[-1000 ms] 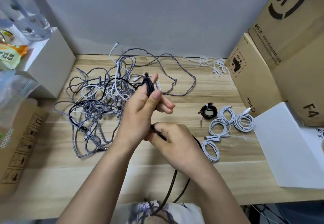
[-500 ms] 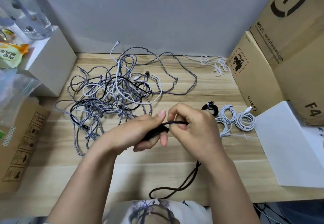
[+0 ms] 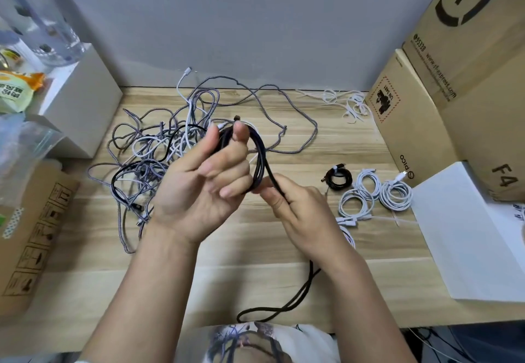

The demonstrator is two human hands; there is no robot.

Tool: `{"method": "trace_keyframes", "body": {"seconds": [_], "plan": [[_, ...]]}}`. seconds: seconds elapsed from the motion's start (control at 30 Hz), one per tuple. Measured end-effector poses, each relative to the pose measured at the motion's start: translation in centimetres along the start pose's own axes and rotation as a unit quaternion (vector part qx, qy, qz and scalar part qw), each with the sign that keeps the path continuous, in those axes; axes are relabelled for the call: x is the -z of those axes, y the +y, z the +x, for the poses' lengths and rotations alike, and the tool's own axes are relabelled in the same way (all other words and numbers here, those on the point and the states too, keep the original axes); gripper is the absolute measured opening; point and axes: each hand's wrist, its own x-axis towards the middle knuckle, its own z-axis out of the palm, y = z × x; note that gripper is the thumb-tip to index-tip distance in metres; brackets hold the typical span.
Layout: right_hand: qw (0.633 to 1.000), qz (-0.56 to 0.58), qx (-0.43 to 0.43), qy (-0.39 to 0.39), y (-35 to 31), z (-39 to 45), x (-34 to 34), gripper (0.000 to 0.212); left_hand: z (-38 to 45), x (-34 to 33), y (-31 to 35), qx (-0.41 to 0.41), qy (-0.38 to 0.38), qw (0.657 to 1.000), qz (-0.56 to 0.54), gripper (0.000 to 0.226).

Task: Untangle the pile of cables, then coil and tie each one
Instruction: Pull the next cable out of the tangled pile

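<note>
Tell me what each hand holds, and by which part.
Both hold the black cable: left hand grips its coiled loops, right hand pinches the loose strand beside the coil.

Plain grey wall [image 3: 255,21], light wooden table [image 3: 341,149] (visible plank grain), even soft light

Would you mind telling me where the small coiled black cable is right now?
In the head view the small coiled black cable lies on the wooden table, right of the right hand, just left of the coiled white cables.

Black cable [image 3: 259,161] partly hidden inside left hand [image 3: 199,189] grip, cardboard boxes [image 3: 468,64] (right side) cropped by frame edge
</note>
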Motion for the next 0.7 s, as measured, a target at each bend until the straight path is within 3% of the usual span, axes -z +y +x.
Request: {"method": "trace_keyframes", "body": {"seconds": [0.07,0.13,0.2,0.27,0.37,0.43,0.53,0.6,0.63,0.7], "plan": [[0.998,-0.041,-0.007,-0.046,-0.2,0.0,-0.2,0.056,0.3,-0.1,0.1,-0.063,0.048,0.997,0.018,0.031],[0.993,-0.075,0.006,-0.087,-0.5,-0.3,-0.5,0.051,1.0,0.1,-0.1,-0.153,0.137,0.973,0.106,0.034],[0.989,-0.092,0.030,-0.109,-1.0,-0.7,-0.7,0.048,1.4,0.6,-0.6,-0.229,0.236,0.912,0.244,0.028],[0.986,-0.124,0.051,-0.100,-1.4,-1.0,-0.6,0.049,1.5,1.2,-1.1,-0.255,0.283,0.860,0.339,0.022],[0.984,-0.155,0.072,-0.045,-1.6,-1.1,0.0,0.050,1.4,2.1,-1.7,-0.238,0.291,0.827,0.419,0.020],[0.979,-0.180,0.098,0.005,-1.6,-1.1,0.1,0.045,1.1,2.4,-1.9,-0.209,0.292,0.784,0.506,0.025],[0.966,-0.212,0.124,0.080,-1.7,-1.1,0.1,0.035,0.8,2.4,-2.3,-0.133,0.288,0.654,0.687,0.023],[0.971,-0.173,0.128,0.102,-1.3,-1.0,0.6,0.027,0.4,2.6,-2.3,-0.069,0.267,0.564,0.778,0.018],[0.976,-0.146,0.122,0.108,-1.1,-1.0,0.9,0.023,0.2,2.5,-2.2,-0.037,0.262,0.542,0.798,0.014],[0.980,-0.122,0.110,0.113,-0.7,-0.9,1.5,0.017,-0.2,2.2,-2.0,0.019,0.246,0.547,0.800,0.022]]}}
